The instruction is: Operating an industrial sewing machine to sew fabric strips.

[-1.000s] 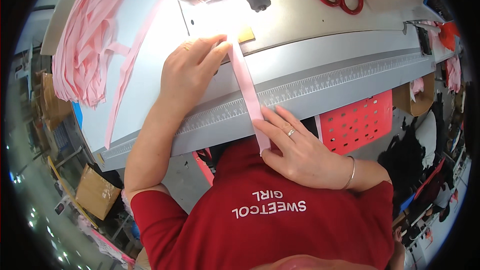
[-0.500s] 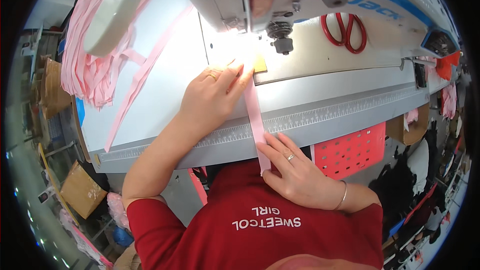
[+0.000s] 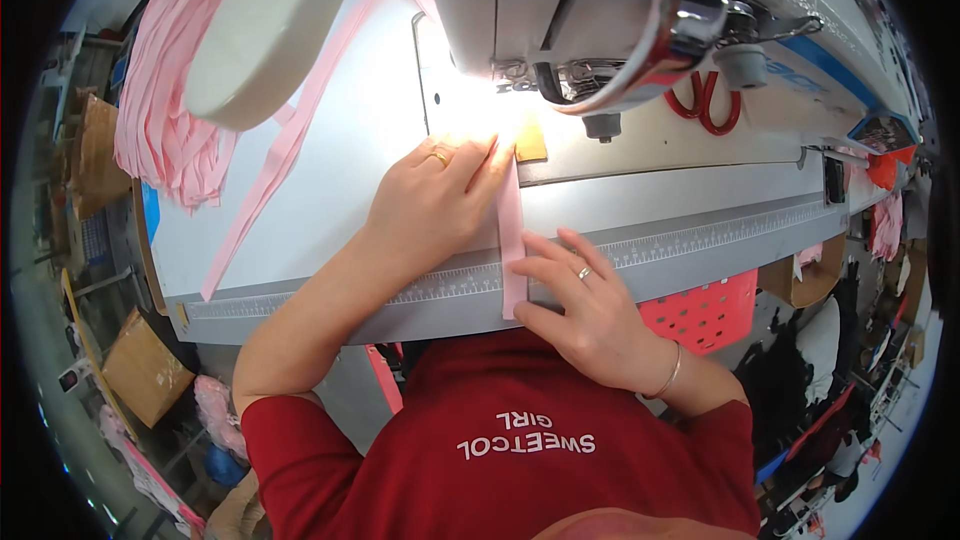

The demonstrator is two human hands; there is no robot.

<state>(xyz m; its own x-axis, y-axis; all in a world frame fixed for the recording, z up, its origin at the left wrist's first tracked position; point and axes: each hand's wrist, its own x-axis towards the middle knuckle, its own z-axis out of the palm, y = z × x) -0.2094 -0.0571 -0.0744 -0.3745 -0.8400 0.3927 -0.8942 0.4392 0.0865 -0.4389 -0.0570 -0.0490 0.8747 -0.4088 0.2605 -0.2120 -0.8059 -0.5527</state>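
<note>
A narrow pink fabric strip (image 3: pixel 511 230) runs from under the sewing machine head (image 3: pixel 570 30) toward me, its near end lying over the table's front edge. My left hand (image 3: pixel 440 185) rests by the needle area with fingers bent together, pressing the strip; glare there washes out the fingertips. Lower down, my right hand (image 3: pixel 590 305) has its fingers spread, index fingertip on the strip and thumb beside its near end. A small yellow piece (image 3: pixel 531 143) sits on the machine bed just right of my left fingertips.
A bundle of pink strips (image 3: pixel 175 110) lies at the far left, one long strip (image 3: pixel 262 190) trailing toward me. A white rounded arm (image 3: pixel 255 40) hangs over them. Red-handled scissors (image 3: pixel 715 105) lie behind the machine head. A printed ruler (image 3: pixel 700 230) follows the front edge.
The strip's near end has moved away from me, toward the machine. My right hand has shifted forward and its fingers have loosened. The view has tilted, so the machine head covers more of the scissors.
</note>
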